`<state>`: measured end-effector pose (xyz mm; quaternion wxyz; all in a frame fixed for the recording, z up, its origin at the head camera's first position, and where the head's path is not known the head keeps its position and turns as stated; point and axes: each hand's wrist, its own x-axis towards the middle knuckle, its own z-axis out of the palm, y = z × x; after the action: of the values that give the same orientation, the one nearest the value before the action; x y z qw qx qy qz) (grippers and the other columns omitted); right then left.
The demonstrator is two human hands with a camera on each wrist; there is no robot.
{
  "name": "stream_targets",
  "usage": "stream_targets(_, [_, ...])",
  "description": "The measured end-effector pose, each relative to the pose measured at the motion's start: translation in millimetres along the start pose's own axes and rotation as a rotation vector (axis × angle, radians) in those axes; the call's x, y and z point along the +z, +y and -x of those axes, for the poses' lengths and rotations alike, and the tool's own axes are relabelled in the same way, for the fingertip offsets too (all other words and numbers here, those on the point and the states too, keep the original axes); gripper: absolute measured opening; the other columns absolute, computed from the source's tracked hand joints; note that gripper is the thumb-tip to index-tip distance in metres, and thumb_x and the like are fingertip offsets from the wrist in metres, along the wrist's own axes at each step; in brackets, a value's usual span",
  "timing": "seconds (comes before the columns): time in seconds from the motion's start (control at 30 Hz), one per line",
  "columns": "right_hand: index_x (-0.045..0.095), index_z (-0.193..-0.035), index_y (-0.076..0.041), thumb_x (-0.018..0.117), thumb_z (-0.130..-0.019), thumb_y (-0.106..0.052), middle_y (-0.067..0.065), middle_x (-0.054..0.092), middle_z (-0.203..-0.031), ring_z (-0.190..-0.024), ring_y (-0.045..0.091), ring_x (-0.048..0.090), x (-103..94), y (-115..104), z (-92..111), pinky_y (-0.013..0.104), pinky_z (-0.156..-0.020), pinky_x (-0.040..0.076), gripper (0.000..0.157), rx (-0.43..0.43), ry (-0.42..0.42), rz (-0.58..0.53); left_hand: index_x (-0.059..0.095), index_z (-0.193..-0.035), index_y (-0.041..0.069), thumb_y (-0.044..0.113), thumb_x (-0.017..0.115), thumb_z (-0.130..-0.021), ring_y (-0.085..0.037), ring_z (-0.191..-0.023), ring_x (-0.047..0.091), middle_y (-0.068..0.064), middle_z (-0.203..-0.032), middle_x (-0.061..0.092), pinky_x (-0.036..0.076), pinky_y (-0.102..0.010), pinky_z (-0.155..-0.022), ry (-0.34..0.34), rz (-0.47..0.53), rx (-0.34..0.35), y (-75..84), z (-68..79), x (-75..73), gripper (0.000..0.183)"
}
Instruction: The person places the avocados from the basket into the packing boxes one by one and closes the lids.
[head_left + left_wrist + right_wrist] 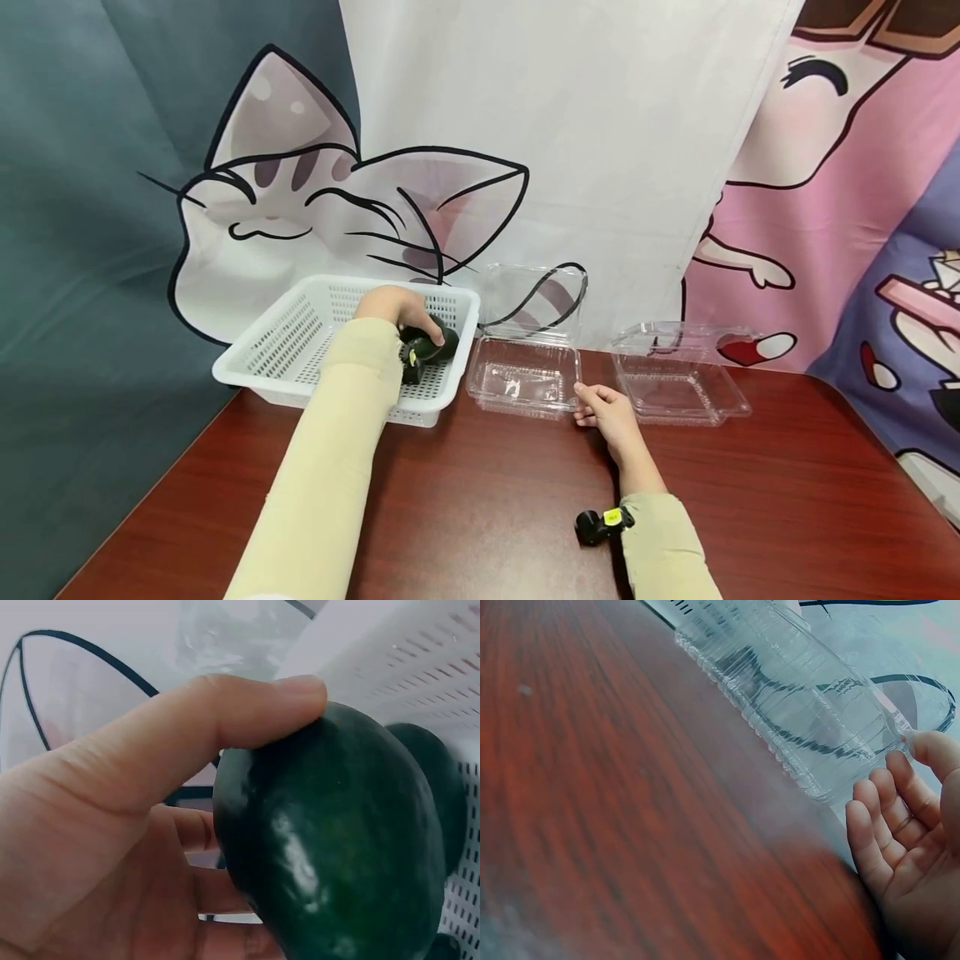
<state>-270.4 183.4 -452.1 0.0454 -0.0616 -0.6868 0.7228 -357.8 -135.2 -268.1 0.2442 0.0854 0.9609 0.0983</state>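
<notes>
White basket: slotted, at the far left corner of the table; its right rim stands between the fruit and the boxes.

My left hand: inside the basket's right end, thumb laid over one dark green fruit, other fingers bent around its side, gripping it. Step in hand, as I judge it: taking this fruit out.

Second fruit: behind mine in the basket, partly hidden; whether the two touch, I cannot tell.

Left camera: at my wrist, low beside the fruit; it could catch the rim.

Left box: clear plastic, along the table's far edge, just right of the basket, lid raised behind.

My right hand: at that box's near right corner, thumb and forefinger pinching the rim, other fingers loosely bent; steadying it, I judge. The next move seems to call for lifting the fruit above the basket's right rim and across, with a light pinch here, since thin plastic may flex.

Right camera: at my right wrist.

Right box: clear, toward the far right corner, lid tilted up.

Printed cloth: hanging behind the far edge.
</notes>
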Motion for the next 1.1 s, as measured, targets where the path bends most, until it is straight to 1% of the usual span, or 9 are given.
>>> stream_targets(0.07, [0.06,-0.074,-0.004,0.063,-0.089,-0.019,0.001,0.055,-0.062,-0.054,0.011,0.058,0.2,1,0,0.025,-0.054,0.052,0.022,-0.003,0.003,0.0,0.058,-0.102,0.005,0.044,0.073,-0.071,-0.023,-0.085,0.057,-0.008,-0.098,0.06,0.047,-0.034,-0.077,0.022,0.001,0.022,2.4,2.7,0.4,0.053])
stream_targets(0.17, [0.06,-0.077,0.0,0.063,-0.089,-0.019,0.002,0.055,-0.062,-0.054,0.011,0.058,-0.1,1,1,0.025,-0.053,0.052,0.023,-0.003,0.011,-0.005,0.052,-0.105,0.003,0.041,0.073,-0.072,-0.023,-0.081,0.057,-0.009,-0.099,0.057,0.049,-0.033,-0.07,0.051,0.034,0.05,7.4,5.8,2.1,0.054])
stream_targets(0.3, [0.059,-0.078,0.002,0.063,-0.089,-0.019,0.002,0.055,-0.062,-0.053,0.011,0.057,-0.7,1,2,0.025,-0.053,0.052,0.024,-0.002,0.018,-0.015,0.051,-0.104,0.002,0.036,0.073,-0.073,-0.021,-0.076,0.056,-0.011,-0.098,0.056,0.051,-0.035,-0.069,0.078,0.097,0.098,14.8,10.2,6.9,0.051])
stream_targets(0.4, [0.059,-0.077,0.001,0.063,-0.089,-0.018,0.002,0.055,-0.061,-0.053,0.011,0.057,-0.8,1,2,0.025,-0.053,0.052,0.023,-0.004,0.019,-0.016,0.049,-0.104,0.001,0.034,0.073,-0.073,-0.021,-0.075,0.056,-0.012,-0.097,0.055,0.051,-0.035,-0.067,0.107,0.101,0.132,19.5,14.5,9.7,0.05])
stream_targets(0.5, [0.059,-0.077,0.002,0.063,-0.089,-0.018,0.002,0.055,-0.061,-0.053,0.011,0.057,-0.6,2,1,0.025,-0.052,0.052,0.023,-0.006,0.019,-0.017,0.047,-0.106,0.002,0.034,0.073,-0.074,-0.022,-0.078,0.056,-0.012,-0.099,0.054,0.05,-0.034,-0.065,0.142,0.103,0.151,23.6,18.7,10.4,0.052])
stream_targets(0.67, [0.059,-0.08,0.005,0.063,-0.089,-0.018,0.003,0.055,-0.062,-0.053,0.01,0.057,-0.2,2,0,0.025,-0.052,0.052,0.025,-0.013,0.02,-0.02,0.046,-0.112,0.001,0.036,0.072,-0.074,-0.025,-0.085,0.054,-0.013,-0.104,0.053,0.049,-0.036,-0.07,0.185,0.099,0.179,29.4,23.0,10.6,0.058])
stream_targets(0.8, [0.059,-0.079,0.004,0.062,-0.089,-0.017,0.002,0.055,-0.062,-0.053,0.011,0.057,-0.3,3,-1,0.025,-0.052,0.052,0.024,-0.008,0.017,-0.018,0.047,-0.115,0.003,0.042,0.07,-0.075,-0.024,-0.091,0.053,-0.011,-0.106,0.055,0.045,-0.035,-0.076,0.216,0.082,0.209,33.3,23.8,13.2,0.06])
stream_targets(0.97, [0.058,-0.073,-0.001,0.061,-0.09,-0.015,0.002,0.054,-0.061,-0.052,0.011,0.057,-0.3,1,0,0.025,-0.05,0.051,0.022,0.007,0.031,-0.049,0.05,-0.115,0.006,0.045,0.068,-0.075,-0.022,-0.092,0.054,-0.009,-0.105,0.057,0.043,-0.035,-0.079,0.275,0.103,0.249,44.2,23.3,18.9,0.059])
stream_targets(1.1, [0.054,-0.064,-0.007,0.061,-0.089,-0.012,0.002,0.051,-0.057,-0.05,0.01,0.054,-1.0,-2,1,0.025,-0.048,0.051,0.026,0.009,0.053,-0.078,0.051,-0.115,0.008,0.047,0.066,-0.075,-0.022,-0.09,0.054,-0.007,-0.103,0.058,0.044,-0.035,-0.077,0.332,0.129,0.284,57.0,18.8,23.9,0.057])
